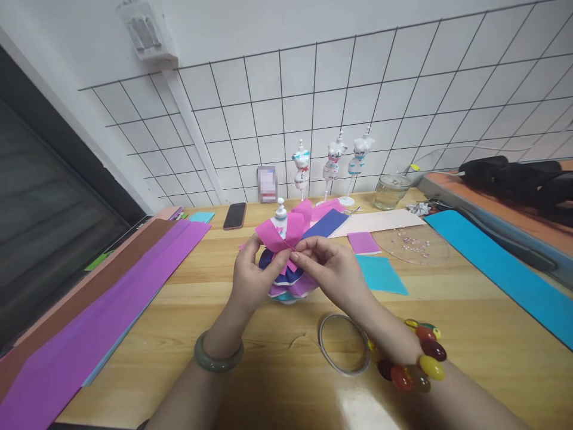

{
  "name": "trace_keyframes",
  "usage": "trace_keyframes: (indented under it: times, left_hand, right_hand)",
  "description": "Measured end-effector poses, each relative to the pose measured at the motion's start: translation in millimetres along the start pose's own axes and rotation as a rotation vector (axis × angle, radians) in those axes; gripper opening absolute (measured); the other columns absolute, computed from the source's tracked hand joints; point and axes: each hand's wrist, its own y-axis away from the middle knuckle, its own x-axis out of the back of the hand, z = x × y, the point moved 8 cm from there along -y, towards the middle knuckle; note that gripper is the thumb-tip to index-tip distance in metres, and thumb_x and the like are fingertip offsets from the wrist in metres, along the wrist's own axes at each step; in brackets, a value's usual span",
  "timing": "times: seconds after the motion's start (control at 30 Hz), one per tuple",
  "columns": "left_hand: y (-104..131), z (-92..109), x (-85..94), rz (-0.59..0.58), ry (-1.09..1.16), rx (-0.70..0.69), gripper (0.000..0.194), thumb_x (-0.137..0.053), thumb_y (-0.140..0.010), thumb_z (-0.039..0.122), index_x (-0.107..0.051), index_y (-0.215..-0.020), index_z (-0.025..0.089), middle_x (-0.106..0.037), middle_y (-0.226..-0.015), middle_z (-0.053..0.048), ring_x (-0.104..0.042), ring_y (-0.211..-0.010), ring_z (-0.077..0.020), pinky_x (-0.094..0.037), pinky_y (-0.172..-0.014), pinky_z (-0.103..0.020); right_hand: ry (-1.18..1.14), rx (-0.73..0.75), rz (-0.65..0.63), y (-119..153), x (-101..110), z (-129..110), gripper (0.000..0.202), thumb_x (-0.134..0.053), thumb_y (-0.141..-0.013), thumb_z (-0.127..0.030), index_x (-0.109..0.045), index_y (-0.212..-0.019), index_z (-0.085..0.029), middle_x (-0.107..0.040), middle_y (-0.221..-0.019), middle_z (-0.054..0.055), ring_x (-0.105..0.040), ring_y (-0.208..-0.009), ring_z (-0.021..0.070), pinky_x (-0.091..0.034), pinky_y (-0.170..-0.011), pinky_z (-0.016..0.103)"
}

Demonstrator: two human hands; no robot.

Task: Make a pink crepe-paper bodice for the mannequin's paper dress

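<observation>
A small white dress form (280, 222) stands on the table in front of me, wearing a layered skirt (293, 288) of dark blue, purple and turquoise. Pink crepe paper strips (283, 234) cross over its front. My left hand (255, 267) pinches the crossed pink paper at the waist, thumb in front. From the other side, my right hand (333, 266) pinches the same spot with thumb and fingertips. What lies between the right fingertips is tiny, perhaps thread; I cannot make it out clearly. A dark blue strip (329, 223) lies behind the right hand.
Three small dress forms (333, 160) stand by the tiled wall, near a glass of liquid (392, 192). A phone (235, 215) lies at back left. Long purple paper (120, 304) and blue paper (501, 269) flank the work. A metal ring (344, 374) lies in front.
</observation>
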Motion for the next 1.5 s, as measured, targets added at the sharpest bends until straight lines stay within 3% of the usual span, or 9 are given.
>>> trace_keyframes:
  times: [0.17,0.33,0.5,0.63,0.77,0.93,1.17,1.5]
  left_hand:
    - [0.7,5.3,3.2,0.027,-0.133,-0.066,0.021,-0.068,-0.076,0.029,-0.065,-0.094,0.019,-0.069,-0.09,-0.004,-0.064,-0.087,-0.0206,-0.049,-0.082,-0.033]
    - [-1.7,10.2,2.5,0.009,-0.188,-0.104,0.027,-0.067,-0.076,0.028,-0.066,-0.101,0.019,-0.069,-0.095,-0.005,-0.064,-0.089,-0.0218,-0.05,-0.081,-0.032]
    - [-5.1,12.8,2.1,-0.017,-0.189,-0.115,0.027,-0.067,-0.075,0.025,-0.067,-0.101,0.019,-0.07,-0.096,-0.004,-0.065,-0.087,-0.0207,-0.05,-0.079,-0.031]
    - [-7.7,10.7,1.9,-0.07,-0.16,-0.036,0.027,-0.067,-0.075,0.026,-0.067,-0.101,0.018,-0.071,-0.096,-0.004,-0.065,-0.09,-0.0215,-0.05,-0.081,-0.031]
    - [-9.8,9.3,2.0,-0.129,-0.095,0.059,0.031,-0.068,-0.075,0.028,-0.066,-0.103,0.016,-0.071,-0.1,-0.007,-0.065,-0.096,-0.0228,-0.05,-0.085,-0.033]
    - [-11.5,10.4,4.2,-0.144,-0.098,0.062,0.029,-0.068,-0.075,0.028,-0.066,-0.101,0.015,-0.071,-0.101,-0.008,-0.064,-0.097,-0.0238,-0.05,-0.086,-0.035]
    - [-12.3,11.8,2.8,-0.126,-0.127,0.039,0.028,-0.067,-0.076,0.027,-0.066,-0.101,0.015,-0.07,-0.102,-0.008,-0.064,-0.099,-0.024,-0.049,-0.087,-0.035]
    - [-8.2,10.0,1.7,-0.112,-0.11,0.066,0.033,-0.068,-0.076,0.029,-0.063,-0.104,0.015,-0.069,-0.102,-0.008,-0.063,-0.098,-0.0233,-0.049,-0.087,-0.035]
  right_hand:
    - [-0.001,-0.031,-0.026,0.8,4.3,0.5,0.02,-0.07,-0.077,-0.035,-0.062,-0.084,-0.018,-0.062,-0.068,-0.001,-0.057,-0.06,0.0116,-0.046,-0.056,0.026]
    - [0.121,0.057,-0.008,-0.8,12.3,-12.8,0.022,-0.069,-0.078,-0.035,-0.062,-0.091,-0.018,-0.054,-0.066,-0.004,-0.049,-0.057,0.011,-0.039,-0.052,0.025]
    - [0.203,0.124,-0.039,-6.6,14.9,-19.7,0.022,-0.068,-0.08,-0.031,-0.065,-0.097,-0.018,-0.063,-0.081,0.002,-0.053,-0.066,0.013,-0.045,-0.059,0.028]
    - [0.146,0.11,-0.081,-19.5,23.1,-13.0,0.025,-0.067,-0.08,-0.035,-0.066,-0.1,-0.019,-0.069,-0.096,0.006,-0.061,-0.082,0.0182,-0.05,-0.073,0.035]
    - [0.175,0.085,-0.253,-31.2,20.8,-16.5,0.031,-0.067,-0.081,-0.039,-0.067,-0.107,-0.023,-0.069,-0.104,0.006,-0.063,-0.09,0.0208,-0.051,-0.076,0.036]
    - [0.266,0.158,-0.491,-30.1,4.1,-31.2,0.038,-0.072,-0.077,-0.033,-0.066,-0.114,-0.028,-0.068,-0.113,0.002,-0.061,-0.102,0.0212,-0.047,-0.082,0.034]
    - [0.349,0.268,-0.493,-26.0,-1.6,-44.4,0.03,-0.069,-0.081,-0.025,-0.068,-0.11,-0.027,-0.07,-0.108,0.001,-0.06,-0.096,0.0185,-0.046,-0.084,0.032]
    - [0.349,0.278,-0.488,-23.9,-5.0,-50.3,0.028,-0.063,-0.084,-0.019,-0.067,-0.111,-0.025,-0.07,-0.107,0.001,-0.062,-0.094,0.0175,-0.047,-0.081,0.03]
